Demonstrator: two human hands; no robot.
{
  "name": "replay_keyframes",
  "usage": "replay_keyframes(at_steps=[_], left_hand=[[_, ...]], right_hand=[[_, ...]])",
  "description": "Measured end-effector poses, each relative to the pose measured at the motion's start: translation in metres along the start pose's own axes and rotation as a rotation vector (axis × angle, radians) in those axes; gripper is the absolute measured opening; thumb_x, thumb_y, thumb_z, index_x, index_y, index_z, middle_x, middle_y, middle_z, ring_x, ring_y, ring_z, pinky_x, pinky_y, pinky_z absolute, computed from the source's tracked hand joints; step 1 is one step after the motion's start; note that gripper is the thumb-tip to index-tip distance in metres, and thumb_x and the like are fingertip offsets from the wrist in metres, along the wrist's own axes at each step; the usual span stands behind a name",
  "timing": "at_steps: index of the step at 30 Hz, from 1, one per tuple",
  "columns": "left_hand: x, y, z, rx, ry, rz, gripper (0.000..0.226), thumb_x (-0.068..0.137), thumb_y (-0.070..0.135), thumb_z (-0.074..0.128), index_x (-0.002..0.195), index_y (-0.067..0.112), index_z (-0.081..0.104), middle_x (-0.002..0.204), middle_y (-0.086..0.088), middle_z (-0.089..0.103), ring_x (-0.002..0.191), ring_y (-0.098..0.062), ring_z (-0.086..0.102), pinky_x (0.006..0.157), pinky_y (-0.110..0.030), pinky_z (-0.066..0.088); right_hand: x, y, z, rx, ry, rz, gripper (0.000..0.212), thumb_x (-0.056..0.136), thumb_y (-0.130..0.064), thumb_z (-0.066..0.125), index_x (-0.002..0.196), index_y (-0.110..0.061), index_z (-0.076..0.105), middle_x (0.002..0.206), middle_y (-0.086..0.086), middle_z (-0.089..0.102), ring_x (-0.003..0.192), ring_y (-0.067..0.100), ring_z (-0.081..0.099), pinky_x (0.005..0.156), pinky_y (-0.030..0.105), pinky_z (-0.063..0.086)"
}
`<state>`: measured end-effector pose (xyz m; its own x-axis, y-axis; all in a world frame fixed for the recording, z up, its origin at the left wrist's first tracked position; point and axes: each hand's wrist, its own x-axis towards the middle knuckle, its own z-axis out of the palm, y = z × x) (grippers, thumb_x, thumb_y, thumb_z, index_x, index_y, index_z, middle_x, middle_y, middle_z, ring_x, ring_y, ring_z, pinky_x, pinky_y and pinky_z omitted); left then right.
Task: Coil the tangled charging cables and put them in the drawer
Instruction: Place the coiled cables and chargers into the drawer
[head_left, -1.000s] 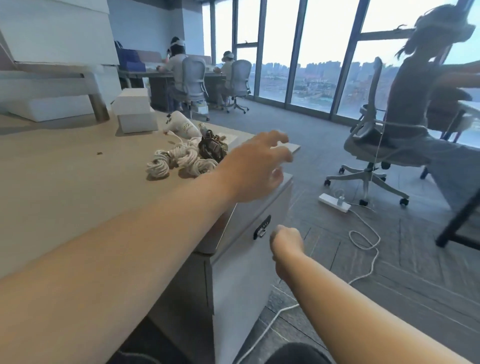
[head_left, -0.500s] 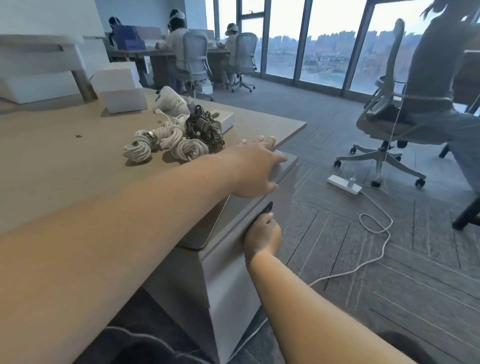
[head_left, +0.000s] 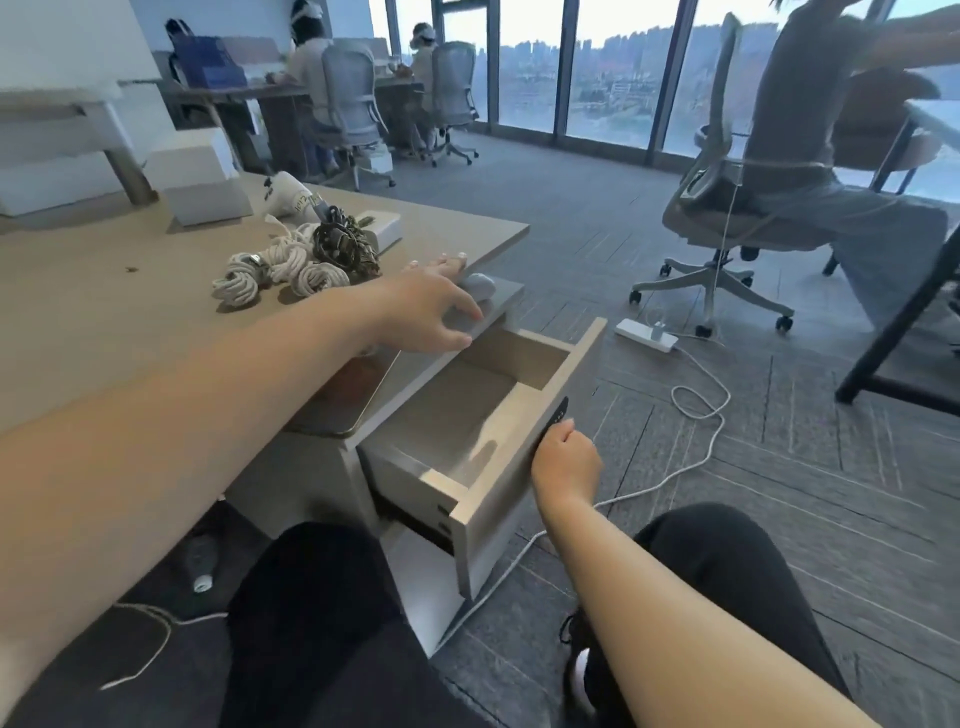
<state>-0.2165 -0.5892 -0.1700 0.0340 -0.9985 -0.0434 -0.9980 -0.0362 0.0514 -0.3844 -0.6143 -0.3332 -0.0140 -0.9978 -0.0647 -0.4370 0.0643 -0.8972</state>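
Observation:
Several coiled white cables (head_left: 275, 273) and a dark coiled cable (head_left: 345, 249) lie together on the wooden desk (head_left: 104, 312). The top drawer (head_left: 524, 410) of the grey cabinet beside the desk stands pulled out, with nothing visible inside. My right hand (head_left: 563, 462) grips the black handle (head_left: 558, 415) on the drawer front. My left hand (head_left: 431, 306) rests with spread fingers on the cabinet top (head_left: 498, 301), next to a small pale object.
White boxes (head_left: 202, 182) and a white pouch (head_left: 291, 200) sit behind the cables. A power strip (head_left: 647, 335) with a white cord lies on the carpet. A person sits in an office chair (head_left: 727, 208) at right; my legs are below the drawer.
My right hand took the drawer handle and pulled the drawer out toward me. My left hand settled on the cabinet top and stayed there.

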Motion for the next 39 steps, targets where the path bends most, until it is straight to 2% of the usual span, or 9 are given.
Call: replay_keyframes(at_steps=[7, 11, 13, 17, 22, 28, 32, 37, 39], left_hand=[[-0.005, 0.004, 0.002, 0.003, 0.025, -0.031, 0.033, 0.090, 0.038, 0.059, 0.123, 0.036, 0.062, 0.161, -0.006, 0.011, 0.148, -0.021, 0.013, 0.116, -0.030, 0.015], [-0.012, 0.005, -0.005, -0.166, 0.248, -0.001, 0.032, 0.093, 0.026, 0.056, 0.125, 0.020, 0.061, 0.137, -0.008, 0.054, 0.129, -0.024, 0.046, 0.105, -0.031, 0.033], [-0.022, -0.003, -0.013, -0.178, 0.441, 0.010, 0.029, 0.092, 0.019, 0.056, 0.121, 0.017, 0.062, 0.126, -0.005, 0.061, 0.120, -0.022, 0.052, 0.100, -0.028, 0.035], [-0.050, -0.031, -0.026, -0.132, 0.684, -0.001, 0.023, 0.089, 0.009, 0.058, 0.111, 0.014, 0.064, 0.113, -0.006, 0.062, 0.102, -0.018, 0.057, 0.090, -0.027, 0.042], [-0.070, -0.066, -0.008, -0.111, 0.725, -0.277, 0.036, 0.088, 0.020, 0.061, 0.122, 0.010, 0.057, 0.125, -0.012, 0.053, 0.119, -0.025, 0.045, 0.101, -0.030, 0.032], [-0.070, -0.085, -0.005, -0.165, 0.606, -0.344, 0.042, 0.084, 0.031, 0.055, 0.122, 0.016, 0.061, 0.129, -0.007, 0.053, 0.118, -0.022, 0.048, 0.098, -0.034, 0.037], [-0.067, -0.085, -0.006, -0.256, 0.645, -0.366, 0.052, 0.070, 0.030, 0.049, 0.118, 0.021, 0.063, 0.123, -0.004, 0.053, 0.115, -0.023, 0.049, 0.100, -0.042, 0.040], [-0.061, -0.094, -0.004, -0.401, 0.707, -0.386, 0.036, 0.079, 0.002, 0.056, 0.112, 0.014, 0.059, 0.118, -0.007, 0.052, 0.099, -0.010, 0.043, 0.078, -0.006, 0.030], [-0.060, -0.096, -0.005, -0.446, 0.744, -0.405, 0.037, 0.078, -0.004, 0.054, 0.110, 0.016, 0.058, 0.116, -0.005, 0.051, 0.099, -0.011, 0.044, 0.079, -0.010, 0.030]], right_hand=[[-0.006, 0.014, -0.038, -0.004, -0.031, 0.071, 0.056, 0.100, -0.028, 0.021, 0.099, 0.008, 0.064, 0.108, 0.024, 0.062, 0.099, 0.038, 0.056, 0.086, 0.040, 0.044], [0.015, 0.020, -0.058, 0.050, -0.156, 0.327, 0.031, 0.088, -0.023, 0.040, 0.095, 0.001, 0.057, 0.079, 0.018, 0.058, 0.067, 0.030, 0.056, 0.060, 0.033, 0.046], [0.025, 0.005, -0.072, 0.010, -0.157, 0.331, 0.022, 0.078, -0.013, 0.046, 0.094, -0.002, 0.055, 0.082, 0.016, 0.053, 0.069, 0.029, 0.052, 0.060, 0.030, 0.041], [0.023, -0.058, -0.085, 0.055, 0.085, -0.111, 0.009, 0.084, -0.015, 0.045, 0.090, -0.010, 0.051, 0.107, 0.013, 0.049, 0.083, 0.024, 0.050, 0.070, 0.033, 0.044], [0.009, -0.142, -0.032, 0.075, -0.129, -0.497, 0.009, 0.086, -0.013, 0.047, 0.089, -0.014, 0.055, 0.095, 0.005, 0.057, 0.086, 0.018, 0.051, 0.057, 0.020, 0.032], [0.016, -0.217, 0.047, 0.090, -0.259, -0.638, 0.018, 0.087, -0.010, 0.045, 0.100, -0.015, 0.057, 0.102, 0.002, 0.054, 0.094, 0.017, 0.050, 0.075, 0.025, 0.036], [0.023, -0.229, 0.079, -0.023, -0.449, -0.710, 0.035, 0.089, -0.032, 0.050, 0.122, -0.023, 0.055, 0.117, 0.005, 0.045, 0.104, 0.021, 0.047, 0.085, 0.025, 0.034], [0.029, -0.220, 0.085, -0.066, -0.481, -0.839, 0.053, 0.080, -0.047, 0.060, 0.130, -0.032, 0.048, 0.111, -0.001, 0.041, 0.105, 0.017, 0.044, 0.085, 0.025, 0.032], [0.028, -0.219, 0.087, -0.108, -0.558, -0.900, 0.067, 0.074, -0.051, 0.063, 0.134, -0.032, 0.040, 0.119, 0.001, 0.044, 0.107, 0.017, 0.045, 0.089, 0.029, 0.037]])
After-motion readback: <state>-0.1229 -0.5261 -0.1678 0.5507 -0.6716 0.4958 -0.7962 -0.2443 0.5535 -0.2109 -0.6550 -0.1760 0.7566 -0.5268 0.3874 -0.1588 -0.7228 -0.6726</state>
